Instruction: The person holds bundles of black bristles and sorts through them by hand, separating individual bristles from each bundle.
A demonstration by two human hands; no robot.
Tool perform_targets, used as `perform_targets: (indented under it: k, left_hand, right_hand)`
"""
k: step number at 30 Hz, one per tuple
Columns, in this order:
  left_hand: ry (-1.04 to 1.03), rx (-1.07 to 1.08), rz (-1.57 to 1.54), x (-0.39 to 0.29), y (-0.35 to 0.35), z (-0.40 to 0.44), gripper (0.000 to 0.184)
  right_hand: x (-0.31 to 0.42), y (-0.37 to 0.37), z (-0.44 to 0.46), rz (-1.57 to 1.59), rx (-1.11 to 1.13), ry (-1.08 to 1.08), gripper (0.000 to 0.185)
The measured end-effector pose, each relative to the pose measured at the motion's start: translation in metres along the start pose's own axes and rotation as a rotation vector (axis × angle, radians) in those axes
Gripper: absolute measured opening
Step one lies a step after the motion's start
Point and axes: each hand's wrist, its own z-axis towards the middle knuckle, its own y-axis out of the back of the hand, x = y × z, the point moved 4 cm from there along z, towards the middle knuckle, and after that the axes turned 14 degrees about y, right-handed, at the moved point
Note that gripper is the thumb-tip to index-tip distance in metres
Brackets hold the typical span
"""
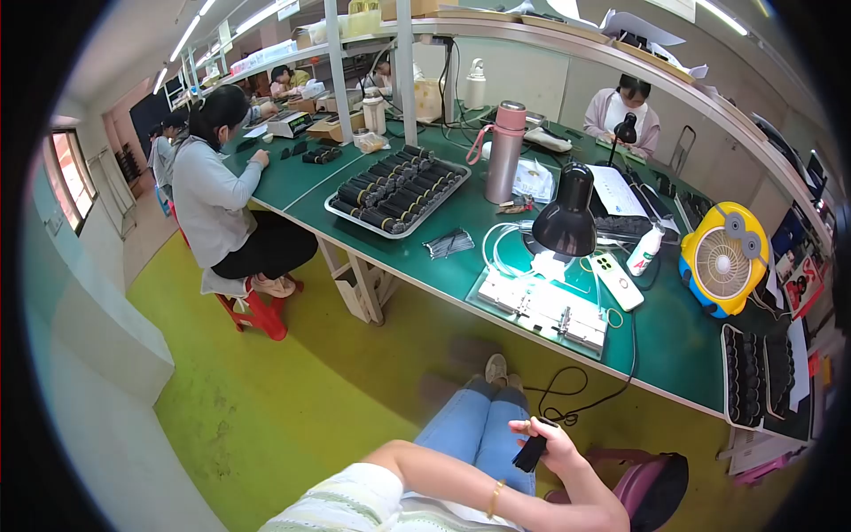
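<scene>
My right hand (558, 446) is raised over my lap, fingers closed around a short black bundle (530, 456). The bundle hangs downward and looks brush-like at its lower end; its exact kind is unclear. My left forearm lies across my body with a yellow bracelet (495, 498) at the wrist. Past the bracelet, my left hand (532, 511) merges with the right forearm, and its fingers cannot be made out. On the bench in front, a metal fixture (541, 310) sits under a lit black desk lamp (567, 213).
A metal tray (403, 232) of black bundles with yellow bands stands on the green bench (390, 275). Nearby are a pink thermos (506, 155), loose thin pieces (449, 244), a white bottle (645, 248) and a yellow fan (725, 259). One co-worker (213, 177) sits left, another (620, 120) opposite.
</scene>
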Motion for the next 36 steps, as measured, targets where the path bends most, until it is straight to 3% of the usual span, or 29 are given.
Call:
perform_targets:
  k: [4, 7, 11, 14, 15, 17, 25, 30, 33, 36]
  left_hand:
    - [-0.002, 0.197, 0.03, 0.004, -0.036, 0.017, 0.016]
    - [-0.214, -0.008, 0.361, 0.005, -0.036, 0.027, 0.015]
    - [-0.417, -0.07, 0.436, 0.001, -0.029, 0.024, 0.013]
    - [-0.485, -0.167, 0.22, -0.043, -0.006, -0.001, 0.012]
    - [-0.493, -0.125, 0.203, -0.05, -0.006, -0.008, 0.012]
    - [-0.623, 0.197, 0.009, -0.063, -0.012, -0.023, 0.013]
    - [-0.568, 0.168, 0.273, -0.067, -0.015, -0.029, 0.017]
    - [-0.484, 0.207, 0.286, -0.065, -0.017, -0.027, 0.018]
    - [-0.205, 0.578, 0.21, -0.041, -0.026, -0.022, 0.022]
    - [-0.219, 0.555, 0.014, -0.044, -0.027, -0.021, 0.024]
  right_hand:
    - [-0.006, -0.001, -0.012, -0.06, -0.016, 0.01, 0.029]
    - [-0.003, 0.004, -0.011, -0.085, -0.033, 0.016, 0.029]
    - [0.001, 0.001, -0.013, -0.105, -0.077, 0.011, 0.029]
    - [0.001, 0.01, -0.012, -0.117, -0.066, 0.03, 0.031]
    - [0.003, 0.014, -0.012, -0.105, -0.106, 0.048, 0.031]
    - [0.003, 0.014, -0.012, -0.123, -0.072, 0.05, 0.031]
    - [0.004, 0.012, -0.008, -0.106, -0.046, 0.056, 0.031]
    - [0.011, 0.006, -0.007, -0.15, -0.061, 0.033, 0.031]
    - [0.012, 0.003, -0.006, -0.141, -0.049, 0.036, 0.029]
    - [0.011, 0.002, -0.006, -0.141, -0.053, 0.015, 0.028]
